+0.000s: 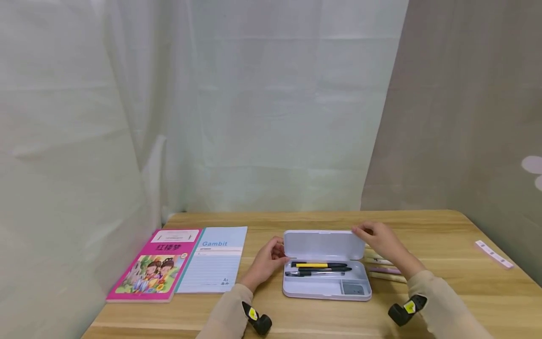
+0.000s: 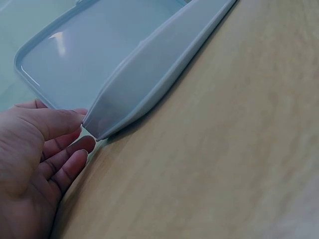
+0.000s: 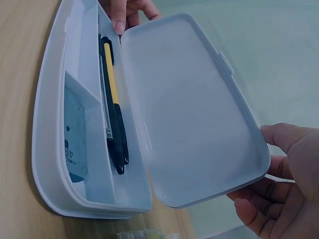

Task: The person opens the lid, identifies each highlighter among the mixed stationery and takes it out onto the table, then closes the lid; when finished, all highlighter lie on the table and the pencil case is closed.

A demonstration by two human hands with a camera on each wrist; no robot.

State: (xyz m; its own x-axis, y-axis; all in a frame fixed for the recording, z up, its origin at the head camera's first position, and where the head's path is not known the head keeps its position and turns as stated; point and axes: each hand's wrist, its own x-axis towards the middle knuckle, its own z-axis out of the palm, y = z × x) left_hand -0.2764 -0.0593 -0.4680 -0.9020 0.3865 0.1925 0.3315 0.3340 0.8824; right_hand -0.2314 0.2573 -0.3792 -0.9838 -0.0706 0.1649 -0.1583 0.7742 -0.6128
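A white plastic pencil case (image 1: 311, 295) stands with its lid (image 1: 322, 245) raised at the hinge. My left hand (image 1: 266, 264) holds the case's left rear corner, thumb at the rim by the hinge and fingers curled behind. At the lid's upper right corner, my right hand (image 1: 383, 241) pinches the edge, thumb on one face and fingers behind it. Inside the rear compartment lie a yellow-and-black pen (image 3: 110, 74), a black pen (image 1: 326, 269) and a clear-barrelled pen (image 1: 315, 273). A grey eraser (image 3: 75, 139) fills the small front right compartment.
Several slim pens or pencils (image 1: 387, 277) lie right of the case, partly under my right arm. Left are a pink picture-covered book (image 1: 148, 273) and a light blue notebook (image 1: 211, 268). A pale pink-and-white strip (image 1: 493, 254) lies near the table's right edge. Curtains hang behind.
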